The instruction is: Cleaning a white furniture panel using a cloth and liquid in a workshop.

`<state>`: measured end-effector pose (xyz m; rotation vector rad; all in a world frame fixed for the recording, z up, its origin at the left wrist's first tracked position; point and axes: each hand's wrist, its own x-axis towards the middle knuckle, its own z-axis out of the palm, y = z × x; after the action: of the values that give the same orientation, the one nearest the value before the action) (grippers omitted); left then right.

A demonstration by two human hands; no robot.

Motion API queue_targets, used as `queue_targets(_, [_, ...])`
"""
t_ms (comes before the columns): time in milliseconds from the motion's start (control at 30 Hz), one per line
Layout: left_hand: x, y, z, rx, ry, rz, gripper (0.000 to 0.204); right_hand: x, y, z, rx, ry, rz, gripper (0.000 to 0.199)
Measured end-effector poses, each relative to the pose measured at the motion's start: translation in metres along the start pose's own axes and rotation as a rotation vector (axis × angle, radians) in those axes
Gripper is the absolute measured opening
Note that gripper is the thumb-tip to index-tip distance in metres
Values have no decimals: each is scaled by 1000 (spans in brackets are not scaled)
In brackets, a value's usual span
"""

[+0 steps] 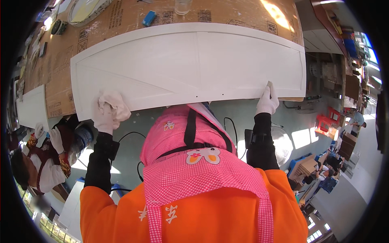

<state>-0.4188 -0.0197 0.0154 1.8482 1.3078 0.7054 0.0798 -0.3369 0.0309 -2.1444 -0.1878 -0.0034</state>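
Your left hand [104, 117], in a white glove, holds a bunched white cloth [116, 103] against the near left corner of a white painted door panel [190, 65]. The grip is closed around the cloth, which is pressed onto the panel's lower edge.

Your right hand [267, 101], also gloved, pinches the near edge of the panel towards its right end, fingers up over the face and thumb apparently beneath. That grip is narrow and holds the panel rim itself.

The panel lies flat on a worktop [121, 20] covered in brown cardboard, with its near long edge overhanging towards you. It has a raised frame, a centre divider and diagonal grooves on the left half.

Progress, as a judgement: the face looks evenly white, with no dust or smears that can be made out, so the broad surface seems largely wiped. The cloth sits at the corner and edge, which suggests the rim and underside lip are what remains. Whether the right half has been done cannot be told.

Beyond the panel sit a blue block [149, 18] and a clear cup [182, 6]. To your left another person [44, 158] in white gloves works lower down.
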Motion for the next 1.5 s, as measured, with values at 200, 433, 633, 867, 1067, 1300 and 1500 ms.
queue_targets(200, [36,66,86,-8,-117,269,45,-12,-12,30,146,-105,215,39])
queue_targets(433, [-19,141,215,103,-574,921,48,-61,-63,65,121,-303,212,41])
queue_targets(633, [11,113,167,208,-611,969,48,-62,-25,52,152,-262,275,40])
queue_targets(867, [158,-33,11,600,-11,219,50,-67,-42,33,148,-183,361,42])
queue_targets(1067, [133,0,66,887,88,137,57,-85,-16,34,113,-241,342,45])
queue_targets(1300, [13,103,153,681,-321,470,65,-91,-24,56,192,-152,319,38])
queue_targets(1500, [27,93,145,651,-570,684,59,-89,-37,48,180,-199,268,40])
